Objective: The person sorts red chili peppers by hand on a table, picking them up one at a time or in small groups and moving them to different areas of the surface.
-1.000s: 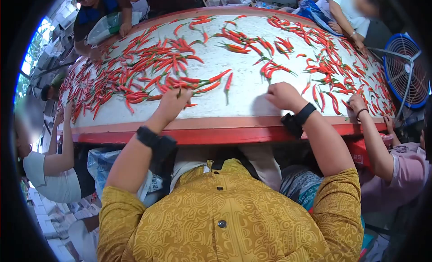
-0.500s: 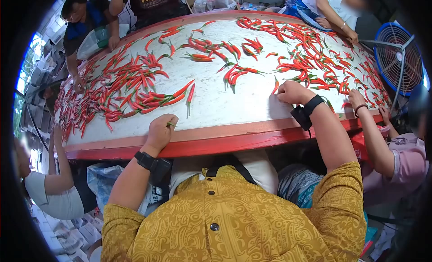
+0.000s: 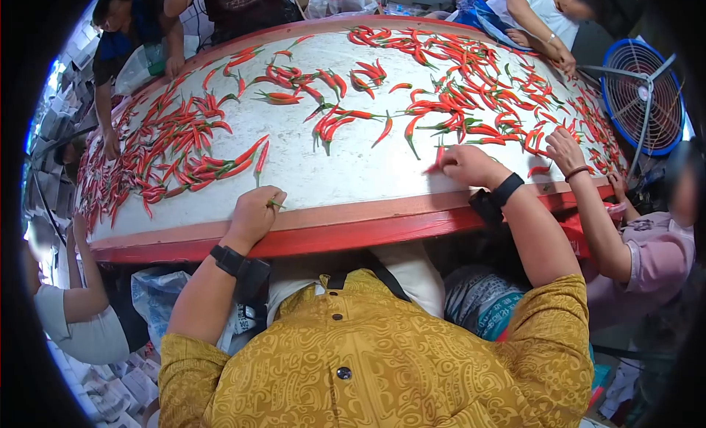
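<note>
My left hand [image 3: 255, 213] is closed in a fist at the near edge of the table. A green chili stalk [image 3: 276, 204] pokes out between its thumb and fingers; the rest is hidden in the palm. My right hand [image 3: 471, 167] is over the white tabletop [image 3: 353, 178], fingers pinched at a red chili pepper [image 3: 439, 156], partly covered by the fingertips. Just beyond lie two single red chilies, one [image 3: 411, 137] curved and one [image 3: 382, 131] straighter. A lone chili [image 3: 262, 157] lies past my left hand.
Chili heaps spread at left [image 3: 176, 145] and right [image 3: 471, 97]. A co-worker's hand [image 3: 565, 148] is close to my right hand; other people reach in around the table. A blue fan [image 3: 643, 95] stands at the right. The raised red rim [image 3: 353, 233] borders my side.
The view has turned right, so the chilies appear further left. My right hand has shifted rightward over the table and now pinches at a red chili. My left hand stays closed at the edge.
</note>
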Demonstrator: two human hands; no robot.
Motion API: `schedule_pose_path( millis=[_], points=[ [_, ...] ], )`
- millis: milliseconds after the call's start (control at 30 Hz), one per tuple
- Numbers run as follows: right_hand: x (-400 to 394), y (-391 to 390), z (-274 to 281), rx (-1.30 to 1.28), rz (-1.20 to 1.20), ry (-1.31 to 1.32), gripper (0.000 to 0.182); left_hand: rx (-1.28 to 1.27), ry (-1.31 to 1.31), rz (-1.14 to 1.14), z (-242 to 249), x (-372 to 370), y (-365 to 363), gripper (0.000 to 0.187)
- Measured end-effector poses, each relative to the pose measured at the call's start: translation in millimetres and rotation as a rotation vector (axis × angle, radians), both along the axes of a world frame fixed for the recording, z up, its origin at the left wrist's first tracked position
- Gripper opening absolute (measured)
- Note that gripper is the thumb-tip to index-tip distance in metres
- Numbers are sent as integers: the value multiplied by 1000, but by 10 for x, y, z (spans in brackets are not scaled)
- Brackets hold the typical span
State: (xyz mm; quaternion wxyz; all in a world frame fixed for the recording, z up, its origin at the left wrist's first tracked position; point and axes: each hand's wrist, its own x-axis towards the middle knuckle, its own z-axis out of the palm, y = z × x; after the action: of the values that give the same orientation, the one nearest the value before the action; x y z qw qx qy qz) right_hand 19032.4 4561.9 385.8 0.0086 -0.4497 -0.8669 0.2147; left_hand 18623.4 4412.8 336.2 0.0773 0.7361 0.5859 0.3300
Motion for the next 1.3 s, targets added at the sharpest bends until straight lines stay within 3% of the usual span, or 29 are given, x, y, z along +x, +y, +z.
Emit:
schedule_pose_path(
  millis=[33, 100, 267, 400, 567, 600, 700, 733, 800, 867, 933, 967, 1000, 1067, 1133, 1200, 1233, 1267, 1300],
  points=[
    [30, 56, -79, 1, 6, 3, 21, 1, 3, 6, -4, 47, 12, 13],
    [54, 190, -164, 530, 258, 294, 24, -3, 6, 12, -32, 138, 37, 13],
    [-257, 583, 135, 399, 122, 198, 29, -91, 31, 102, -12, 501, 67, 15],
    [-879, 1103, 369, 336, 189, 115, 37, -110, 43, 119, -19, 778, 130, 16],
    [-1500, 1687, 75, 382, 70, -9, 42, -48, 56, 127, -17, 1037, 202, 18],
    [-1544, 1724, 32, 218, 40, -96, 44, -36, 83, 115, -19, 1090, 215, 16],
    [-1492, 1318, -36, 264, 19, -213, 46, -10, 88, 103, -49, 1186, 257, 16],
    [-1458, 1323, -114, 308, 125, -177, 46, 8, 68, 88, -72, 1256, 293, 18],
    [-1215, 1288, -146, 181, 330, -107, 43, 19, 24, 65, -63, 1368, 346, 19],
    [-727, 1022, 5, 318, 431, 107, 38, 29, -30, 83, -99, 1435, 411, 20],
    [-178, 714, 129, 374, 342, 214, 30, -52, -59, 95, -38, 1519, 581, 23],
    [76, 581, 277, 291, 280, 32, 28, -120, -72, 98, 68, 1588, 711, 25],
    [304, 481, 368, 210, 215, -149, 26, -74, -126, 85, 96, 1670, 890, 30],
    [796, 466, 242, 39, 188, -239, 25, 22, -72, -26, 301, 2020, 1222, 27],
    [1143, 437, -14, -136, 97, -79, 25, 187, -82, -160, 267, 2407, 1553, 20],
    [1293, 418, -119, 102, 213, 111, 26, 20, -12, -210, 248, 2842, 1741, 19],
    [1368, 424, -96, 102, 210, 113, 26, -28, -43, -217, 174, 3056, 1749, 21],
    [1437, 465, -53, 155, 181, 152, 26, 58, -53, -381, 36, 3176, 1788, 24],
    [1496, 512, -1, 206, 153, 191, 26, -96, 36, -383, 90, 3294, 1704, 25]
  ],
)
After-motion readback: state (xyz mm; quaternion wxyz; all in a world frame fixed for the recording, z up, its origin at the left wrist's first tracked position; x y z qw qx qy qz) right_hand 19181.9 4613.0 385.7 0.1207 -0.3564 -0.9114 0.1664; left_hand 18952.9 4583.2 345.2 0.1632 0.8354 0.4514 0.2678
